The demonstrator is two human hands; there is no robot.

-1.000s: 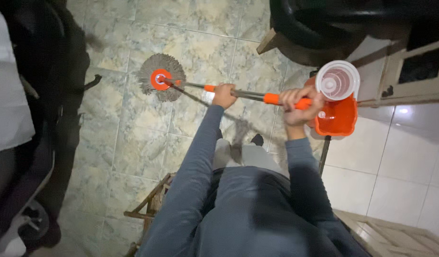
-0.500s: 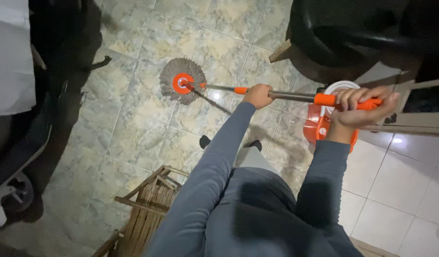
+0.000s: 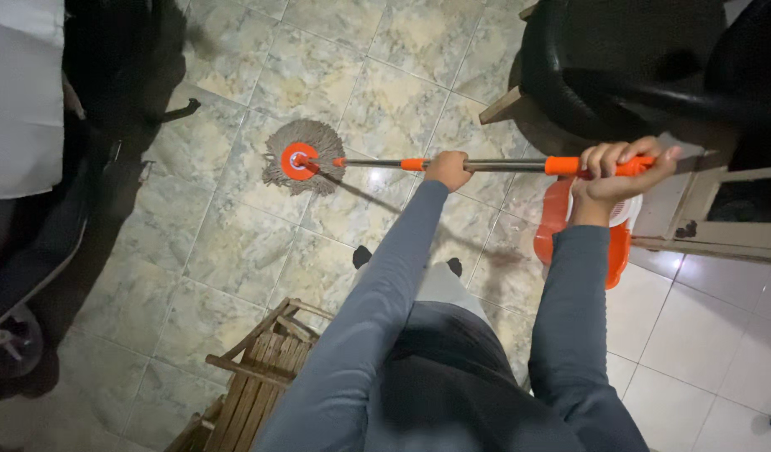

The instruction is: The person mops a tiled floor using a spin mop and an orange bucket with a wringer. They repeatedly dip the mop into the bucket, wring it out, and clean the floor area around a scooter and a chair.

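A spin mop lies across the view, its round grey string head (image 3: 300, 156) with an orange hub resting on the marbled floor tiles. Its metal handle (image 3: 502, 165) with orange sleeves runs to the right. My left hand (image 3: 449, 170) grips the metal shaft at mid-length. My right hand (image 3: 617, 172) wraps the orange grip at the handle's top end. Under my right arm stands an orange mop bucket (image 3: 583, 241) with a white spinner basket, partly hidden by the arm.
A wooden slatted stool (image 3: 256, 374) lies at the lower left of my legs. A black tyre on a wooden stand (image 3: 603, 71) sits top right. A pale wooden frame (image 3: 720, 226) stands at right. Dark vehicle parts (image 3: 34, 209) fill the left edge.
The mop head has slid slightly left over the tiles. The handle has levelled out, and my right hand has moved right and up away from the bucket.
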